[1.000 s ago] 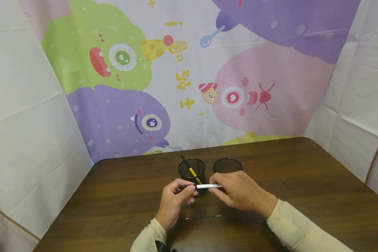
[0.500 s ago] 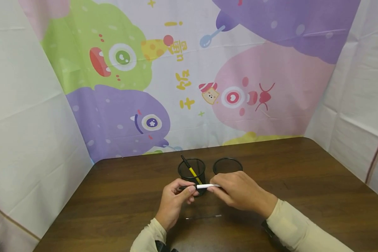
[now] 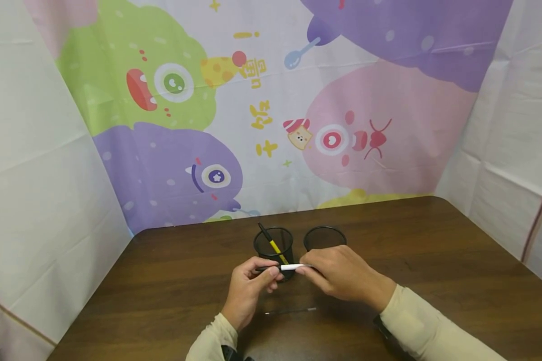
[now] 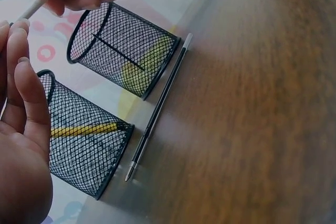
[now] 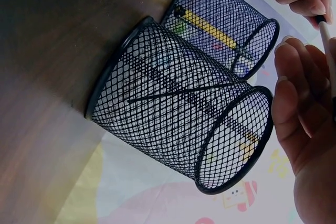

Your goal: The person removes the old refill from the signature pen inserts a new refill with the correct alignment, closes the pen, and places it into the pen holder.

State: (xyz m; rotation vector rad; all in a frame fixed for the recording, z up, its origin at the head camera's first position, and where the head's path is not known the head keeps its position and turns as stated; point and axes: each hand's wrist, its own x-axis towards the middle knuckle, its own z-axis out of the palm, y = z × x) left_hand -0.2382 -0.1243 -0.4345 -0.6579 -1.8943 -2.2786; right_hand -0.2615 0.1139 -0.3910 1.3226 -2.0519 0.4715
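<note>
Both hands hold a black-and-white pen (image 3: 291,267) level between them, above the table in front of two mesh cups. My left hand (image 3: 246,288) pinches its black end between thumb and fingers. My right hand (image 3: 350,275) grips the white barrel near the other end, its fingertips covering part of it. Below the hands, a thin clear pen refill (image 3: 291,311) lies on the table; the left wrist view shows its dark ink and metal tip. Behind the left hand, a yellow-and-black pen (image 3: 274,245) leans in the left mesh cup (image 3: 255,245).
The right mesh cup (image 3: 324,227) stands beside the left one, partly hidden by the right hand; a thin dark stick (image 5: 178,93) shows inside it in the right wrist view. The brown wooden table (image 3: 185,281) reaches back to a cartoon-printed cloth (image 3: 271,185).
The right hand's fingertips have shifted slightly left along the pen, and less of the white barrel shows between the hands. The left hand, refill and cups stay put.
</note>
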